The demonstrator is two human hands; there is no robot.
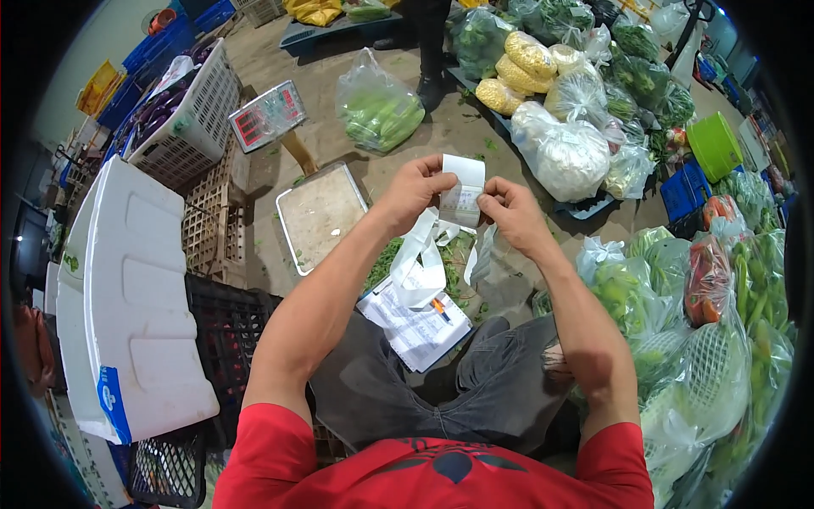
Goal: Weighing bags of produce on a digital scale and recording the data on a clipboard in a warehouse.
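Observation:
Between my two hands is a printed white label (462,199), part of a long paper strip. My left hand (417,193) pinches its left edge, thumb on top. At its right edge my right hand (514,212) grips the paper with thumb and fingers. Loops of the white label backing strip (418,263) hang down below. They trail over a clipboard with papers (415,327) lying across my lap, and an orange pen (441,309) rests on those sheets.
A platform scale (322,216) with a red-lit display (268,116) stands ahead left. Beyond it sits a clear bag of green vegetables (379,106). Bagged produce (560,153) covers a pallet ahead right; more bags (695,373) crowd my right. White foam boxes (148,297) and an eggplant crate (182,119) line the left.

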